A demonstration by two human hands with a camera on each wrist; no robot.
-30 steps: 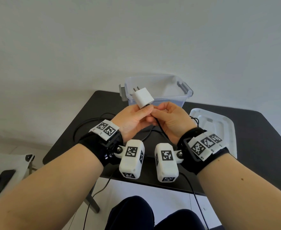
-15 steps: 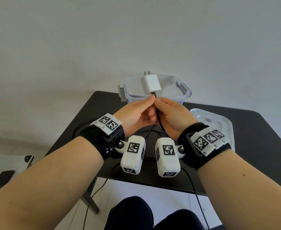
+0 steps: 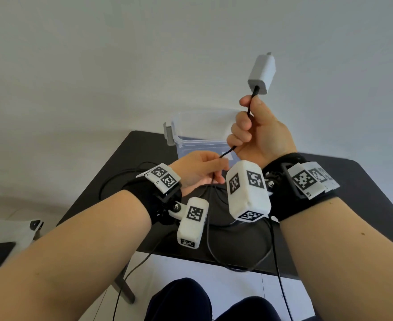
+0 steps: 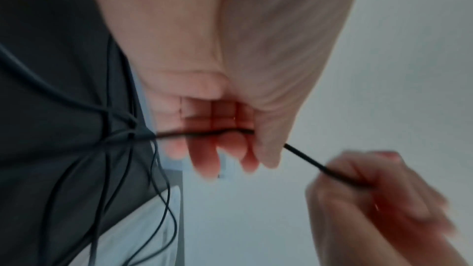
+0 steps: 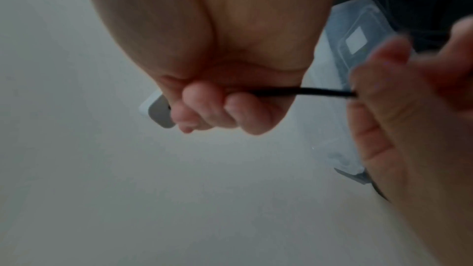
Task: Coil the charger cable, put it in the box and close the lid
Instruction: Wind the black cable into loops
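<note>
My right hand (image 3: 255,133) is raised above the table, gripping the black charger cable (image 3: 228,151) in a fist just below the white plug block (image 3: 262,74), which sticks up over my thumb. My left hand (image 3: 200,171) sits lower and to the left, with the cable pinched between its fingers. In the left wrist view the cable (image 4: 204,133) crosses my left fingers (image 4: 230,155) and runs taut to my right hand (image 4: 371,189). In the right wrist view my right fingers (image 5: 217,108) curl round the cable (image 5: 320,92). The clear plastic box (image 3: 190,135) stands open behind my hands.
The rest of the cable lies in loose loops (image 3: 225,228) on the black table (image 3: 364,205) and hangs over its front edge. The box's grey latch (image 3: 168,135) faces left. My knees (image 3: 181,300) are below the table edge.
My right hand has risen up and to the right with the plug block, drawing cable through my left hand. The hands, close together before, are now apart. The lid is hidden behind my right wrist.
</note>
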